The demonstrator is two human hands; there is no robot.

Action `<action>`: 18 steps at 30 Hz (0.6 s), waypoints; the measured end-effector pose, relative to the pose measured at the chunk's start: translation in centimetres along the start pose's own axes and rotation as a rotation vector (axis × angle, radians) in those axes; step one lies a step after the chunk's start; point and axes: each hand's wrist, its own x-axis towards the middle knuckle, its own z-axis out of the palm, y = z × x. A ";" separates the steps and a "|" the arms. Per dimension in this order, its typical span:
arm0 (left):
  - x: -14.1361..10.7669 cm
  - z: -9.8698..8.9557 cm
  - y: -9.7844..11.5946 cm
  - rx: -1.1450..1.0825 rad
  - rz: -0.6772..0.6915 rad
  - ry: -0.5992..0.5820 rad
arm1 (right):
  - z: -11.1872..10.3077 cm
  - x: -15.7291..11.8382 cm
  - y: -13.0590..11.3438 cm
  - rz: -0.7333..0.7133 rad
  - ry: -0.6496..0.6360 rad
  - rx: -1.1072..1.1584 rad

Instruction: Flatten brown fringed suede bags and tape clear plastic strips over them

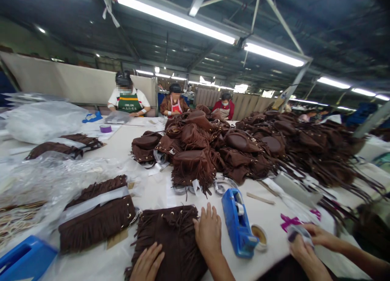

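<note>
A dark brown fringed bag with brass eyelets along its top edge lies flat on the table in front of me. My left hand rests on its lower left part, fingers stretched out. On the bag's right edge lies my right hand, its fingers spread and pointing away from me. Neither hand grips anything. Just right of my right hand stands a blue tape dispenser with a roll of tape beside it. To the left lies another fringed bag with a pale strip across it.
Brown fringed bags are heaped across the table's middle and right. Clear plastic covers the left side, near a second blue dispenser. A co-worker's hands hold a pale roll at lower right. Several people work across the table.
</note>
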 end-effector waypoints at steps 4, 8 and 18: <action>-0.4 0.5 0.0 0.008 0.025 0.030 | -1.2 -0.5 -2.6 -0.228 -0.067 0.148; -0.7 0.2 -0.1 -0.042 -0.027 0.032 | -0.9 -0.1 -3.6 -0.385 -0.248 0.246; 1.9 -3.0 -1.6 -0.170 -0.145 -0.052 | -2.2 0.6 -5.8 -0.255 -0.131 0.139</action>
